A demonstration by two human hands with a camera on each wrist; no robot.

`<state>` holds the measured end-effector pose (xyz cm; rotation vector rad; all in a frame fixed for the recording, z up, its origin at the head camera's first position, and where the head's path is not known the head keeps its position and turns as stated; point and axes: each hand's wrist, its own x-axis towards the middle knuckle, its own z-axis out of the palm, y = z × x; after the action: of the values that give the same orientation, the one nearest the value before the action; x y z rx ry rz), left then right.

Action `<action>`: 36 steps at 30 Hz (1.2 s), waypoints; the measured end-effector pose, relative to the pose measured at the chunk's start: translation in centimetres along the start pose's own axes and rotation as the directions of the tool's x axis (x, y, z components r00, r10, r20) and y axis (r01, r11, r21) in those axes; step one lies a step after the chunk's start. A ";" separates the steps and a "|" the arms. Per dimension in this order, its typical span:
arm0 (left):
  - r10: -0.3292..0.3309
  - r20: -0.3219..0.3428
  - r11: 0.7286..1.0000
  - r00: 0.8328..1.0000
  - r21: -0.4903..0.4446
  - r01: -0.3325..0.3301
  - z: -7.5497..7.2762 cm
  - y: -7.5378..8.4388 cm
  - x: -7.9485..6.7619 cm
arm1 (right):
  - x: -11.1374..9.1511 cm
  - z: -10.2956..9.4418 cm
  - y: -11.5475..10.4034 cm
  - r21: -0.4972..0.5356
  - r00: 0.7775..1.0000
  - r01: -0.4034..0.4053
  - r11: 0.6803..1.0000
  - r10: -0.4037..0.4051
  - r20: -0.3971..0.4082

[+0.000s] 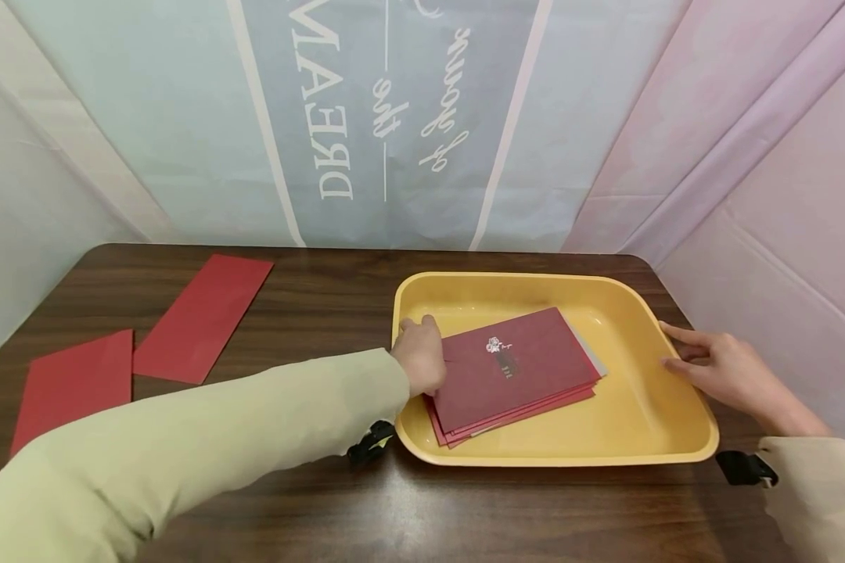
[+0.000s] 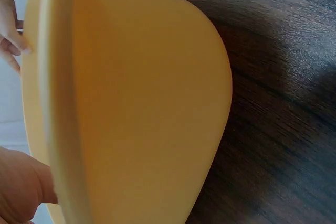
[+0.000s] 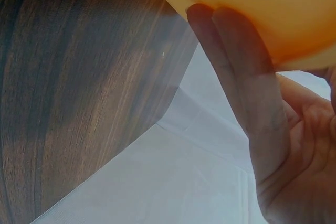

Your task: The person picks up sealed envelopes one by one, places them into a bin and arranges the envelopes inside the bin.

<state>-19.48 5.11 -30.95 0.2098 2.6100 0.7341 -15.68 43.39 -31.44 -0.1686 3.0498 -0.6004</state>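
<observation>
A yellow plastic tray (image 1: pixel 648 422) stands on the table, and inside it lies a stack of dark red cards (image 1: pixel 507 367) with a small white flower print on top. My left hand (image 1: pixel 420 356) reaches over the tray's left rim and grips the left edge of the stack, fingers curled. In the left wrist view the rim (image 2: pixel 63 103) hides the fingertips of that hand (image 2: pixel 21 184). At the tray's right end my right hand (image 1: pixel 732 375) holds the wall. The right wrist view has its fingers (image 3: pixel 247 66) against the tray's outer side.
Two flat red paper pieces, one nearer (image 1: pixel 77 383) and one farther (image 1: pixel 204 320), lie on the left of the dark wood table (image 1: pixel 310 305). A printed cloth backdrop (image 1: pixel 408 117) hangs behind the table's far edge, with pale cloth on both sides.
</observation>
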 end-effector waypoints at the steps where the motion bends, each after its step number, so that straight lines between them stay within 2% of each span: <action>1: -0.003 0.000 1.000 1.000 0.014 0.003 0.0 0.1 0.0 | 0.0 0.0 0.0 0.002 1.000 0.000 1.000 0.000 0.001; 9: 0.007 -0.020 1.000 1.000 0.030 -0.007 0.5 0.0 0.0 | 0.1 0.0 -0.2 -0.007 1.000 -0.003 1.000 0.003 0.005; 13: 0.039 -0.024 0.999 0.999 0.022 -0.038 0.5 -0.2 -0.3 | 0.1 0.1 -0.2 0.001 1.000 -0.011 1.000 0.011 0.014; 17: 0.095 -0.046 0.995 0.994 -0.005 -0.095 -0.3 -0.8 -1.2 | 0.0 0.1 -0.2 0.018 1.000 -0.016 1.000 0.016 0.024; 20: 0.133 -0.105 0.988 0.985 -0.058 -0.140 -1.5 -1.5 -1.9 | 0.0 0.1 -0.3 0.022 0.999 -0.022 1.000 0.021 0.027; 24: 0.163 -0.215 0.977 0.963 -0.101 -0.188 -3.2 -3.0 -2.4 | 0.0 0.0 -0.4 0.013 0.999 -0.037 0.999 0.036 0.037; 27: 0.143 -0.266 0.979 0.953 -0.102 -0.176 -3.9 -4.5 -2.4 | 0.0 0.1 -0.4 0.002 0.998 -0.040 0.999 0.040 0.042; 30: 0.106 -0.280 0.986 0.954 -0.095 -0.137 -4.3 -6.3 -2.4 | -0.1 0.1 -0.3 0.001 0.999 -0.034 0.999 0.034 0.037; 36: 0.022 -0.263 0.997 0.965 -0.072 -0.042 -5.2 -10.6 -2.7 | -0.1 0.0 -0.3 0.003 1.000 -0.020 1.000 0.020 0.023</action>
<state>-19.66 -6.97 -31.53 0.1406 2.8250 0.9288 -15.55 43.06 -31.35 -0.1435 3.0250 -0.5979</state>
